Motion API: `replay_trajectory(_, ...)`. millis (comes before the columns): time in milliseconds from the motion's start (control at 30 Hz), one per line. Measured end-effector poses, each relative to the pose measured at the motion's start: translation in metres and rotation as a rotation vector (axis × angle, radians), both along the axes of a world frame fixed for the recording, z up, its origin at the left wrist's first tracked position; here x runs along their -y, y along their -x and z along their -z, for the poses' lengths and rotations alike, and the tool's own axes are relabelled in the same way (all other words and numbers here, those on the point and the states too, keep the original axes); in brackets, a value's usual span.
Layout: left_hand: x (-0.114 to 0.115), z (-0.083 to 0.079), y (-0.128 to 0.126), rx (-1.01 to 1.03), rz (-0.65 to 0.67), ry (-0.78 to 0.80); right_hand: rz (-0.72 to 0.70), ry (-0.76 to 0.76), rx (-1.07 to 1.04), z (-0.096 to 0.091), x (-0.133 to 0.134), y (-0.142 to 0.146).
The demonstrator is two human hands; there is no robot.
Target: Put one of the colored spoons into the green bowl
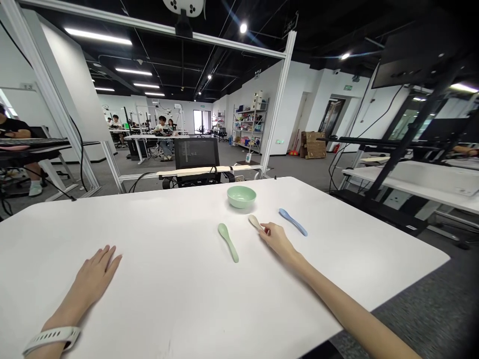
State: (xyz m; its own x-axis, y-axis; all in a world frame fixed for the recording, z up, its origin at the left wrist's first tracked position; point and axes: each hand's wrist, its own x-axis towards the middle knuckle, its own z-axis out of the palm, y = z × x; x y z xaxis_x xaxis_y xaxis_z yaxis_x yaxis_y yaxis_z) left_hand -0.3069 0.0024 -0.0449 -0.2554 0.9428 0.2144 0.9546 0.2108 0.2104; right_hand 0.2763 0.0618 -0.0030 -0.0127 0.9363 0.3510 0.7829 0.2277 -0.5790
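Cream spoon (255,222), plastic or melamine by its look, lying on the white table with its bowl end pointing up and left and its handle end under the fingers of the right hand (276,240). The hand rests low over the spoon, fingers together; whether they are closed on the handle or only touching it cannot be told from this view. Left hand (90,281): flat on the tabletop, well apart from all the tableware, fingers spread and gripping nothing, with a white wristband (51,340) on the wrist. Green spoon (228,242): on the table left of the cream spoon, near but not touching it, bowl end toward the far edge. Blue spoon (293,222): lying just right of the cream spoon and beyond the right hand, not touching either. Pale green bowl (241,196): upright near the far edge of the white table (157,239), beyond the cream spoon. Beyond the table: black mesh-backed office chair (196,154); further off, a metal shelving unit (250,127) stocked with assorted items and seated co-workers (162,137) at other desks.
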Motion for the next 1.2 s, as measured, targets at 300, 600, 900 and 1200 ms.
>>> replay_trajectory(300,-0.002,0.002,0.002,0.010,0.005,-0.004,0.076,0.021,0.009,0.005,-0.004,-0.008)
replay_trajectory(600,0.002,-0.001,-0.002,0.033,-0.009,-0.055,0.539,0.026,0.547,-0.005,-0.030,-0.083)
replay_trajectory(900,0.014,-0.069,-0.102,0.376,0.178,-0.197,0.387,0.047,0.215,-0.014,-0.010,-0.054)
replay_trajectory(1200,0.003,-0.080,-0.267,1.012,0.484,0.298,-0.333,0.136,-0.215,-0.032,0.057,0.120)
